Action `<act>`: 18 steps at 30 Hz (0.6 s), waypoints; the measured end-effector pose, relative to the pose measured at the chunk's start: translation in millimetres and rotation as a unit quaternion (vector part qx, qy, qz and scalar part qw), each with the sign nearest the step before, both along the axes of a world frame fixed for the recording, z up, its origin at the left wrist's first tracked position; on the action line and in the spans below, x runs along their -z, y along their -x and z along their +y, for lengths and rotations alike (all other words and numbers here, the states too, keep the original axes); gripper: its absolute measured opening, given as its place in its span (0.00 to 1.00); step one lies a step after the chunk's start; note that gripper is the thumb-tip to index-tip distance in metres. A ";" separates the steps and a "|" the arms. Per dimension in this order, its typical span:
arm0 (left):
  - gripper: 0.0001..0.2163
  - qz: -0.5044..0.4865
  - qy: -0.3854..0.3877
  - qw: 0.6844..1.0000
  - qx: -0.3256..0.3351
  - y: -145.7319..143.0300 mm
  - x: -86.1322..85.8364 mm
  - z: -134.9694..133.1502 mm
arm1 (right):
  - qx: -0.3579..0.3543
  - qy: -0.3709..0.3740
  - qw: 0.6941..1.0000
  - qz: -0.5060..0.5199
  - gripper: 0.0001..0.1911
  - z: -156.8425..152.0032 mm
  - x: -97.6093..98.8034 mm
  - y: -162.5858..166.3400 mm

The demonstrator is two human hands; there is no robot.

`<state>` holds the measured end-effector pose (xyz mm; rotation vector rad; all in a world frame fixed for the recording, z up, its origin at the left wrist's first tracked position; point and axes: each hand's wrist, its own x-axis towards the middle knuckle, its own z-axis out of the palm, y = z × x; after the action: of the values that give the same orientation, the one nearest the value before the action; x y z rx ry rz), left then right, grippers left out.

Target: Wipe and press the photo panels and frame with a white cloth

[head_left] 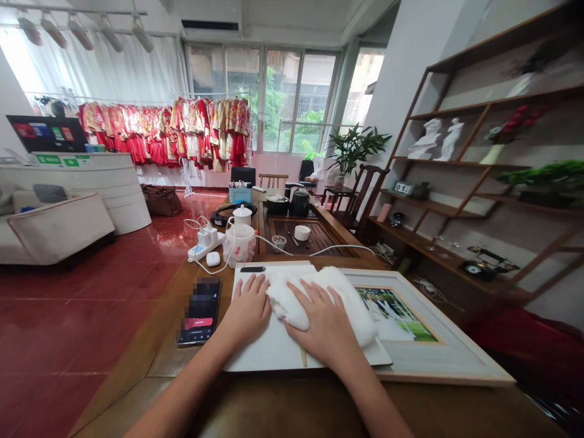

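Note:
My right hand [322, 319] lies flat, fingers spread, on a white fluffy cloth [351, 298] that covers part of a white board [274, 347] on the wooden table [292, 407]. Beside it my left hand [249, 307] rests flat on the same white board, its fingers stretched out and touching the cloth's left end. Under the board and to its right lies a large framed photo [438, 347] with a pale frame.
A phone [199, 311] lies left of the board. Behind it stand a power strip with cables [206, 242], a white teapot [240, 242] and a tea tray with cups [303, 234]. Wooden shelves [479, 201] line the right wall. A sofa [55, 228] and clothes rack [164, 131] stand left.

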<state>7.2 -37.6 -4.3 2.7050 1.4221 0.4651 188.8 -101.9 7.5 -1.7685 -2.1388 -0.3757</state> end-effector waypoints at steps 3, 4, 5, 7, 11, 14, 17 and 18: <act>0.21 0.006 0.009 1.000 0.001 0.8 -1.2 -0.1 | -0.012 -0.005 1.000 -0.017 0.32 -26.1 4.6 -1.9; 0.21 0.007 0.009 1.000 0.001 0.9 -1.6 -0.3 | -0.017 -0.006 1.000 -0.022 0.33 -34.6 6.1 -2.8; 0.21 0.009 0.008 1.000 0.000 1.0 -1.8 -0.3 | -0.022 -0.009 0.999 -0.025 0.33 -42.1 7.4 -3.7; 0.21 0.009 0.004 1.000 -0.002 0.8 -1.6 -0.3 | -0.028 -0.015 0.999 -0.028 0.34 -52.3 9.4 -5.1; 0.21 0.003 0.003 1.000 0.000 0.6 0.3 0.7 | -0.027 -0.012 0.999 -0.026 0.33 -49.0 8.9 -5.9; 0.21 0.001 0.008 1.000 0.006 0.9 1.0 1.3 | -0.024 0.000 1.000 -0.015 0.32 -28.9 4.8 -5.3; 0.21 0.000 0.004 1.000 0.008 0.9 1.3 1.5 | -0.019 0.003 1.000 0.003 0.33 -4.8 0.0 -4.1; 0.20 -0.001 0.001 1.000 0.007 0.7 1.5 1.5 | -0.017 0.005 1.000 0.006 0.33 2.0 -1.3 -3.5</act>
<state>6.5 -36.1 -5.8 2.7107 1.4014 0.4653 192.3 -99.9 8.8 -1.7317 -2.1636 -0.3455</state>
